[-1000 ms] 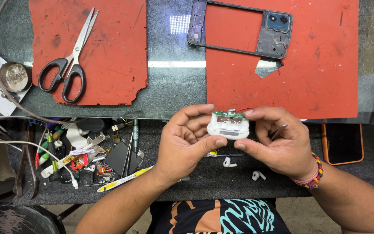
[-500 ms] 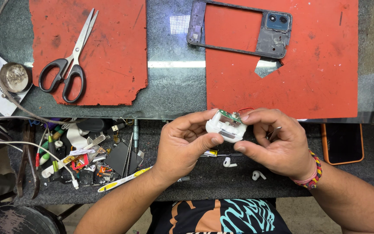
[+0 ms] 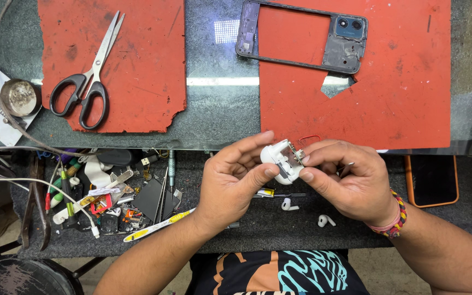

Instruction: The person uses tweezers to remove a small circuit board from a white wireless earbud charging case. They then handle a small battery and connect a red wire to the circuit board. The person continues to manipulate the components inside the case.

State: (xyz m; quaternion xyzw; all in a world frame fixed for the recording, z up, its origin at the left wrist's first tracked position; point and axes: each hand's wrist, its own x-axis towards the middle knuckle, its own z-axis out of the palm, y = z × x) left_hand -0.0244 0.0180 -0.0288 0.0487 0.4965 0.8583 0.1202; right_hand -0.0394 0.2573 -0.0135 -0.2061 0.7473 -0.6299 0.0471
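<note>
Tilted further since before, white earbud case [image 3: 281, 159] stays pinched by both hands' fingers [image 3: 258, 173], its underside hidden.

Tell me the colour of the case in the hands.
White case, with a metal part showing inside; head view.

A white case [image 3: 281, 159] with a metallic inner part is seen just below the big red mat [image 3: 389, 104]. Black-handled scissors [image 3: 86, 82] are laid on a second red mat [image 3: 137, 71] left of it. A dark frame [image 3: 301, 38] carries a blue camera block. White earbuds [image 3: 307, 213] are spotted on grey felt [image 3: 411, 229]. A pink, multicoloured bracelet [image 3: 391, 221] is worn.
</note>
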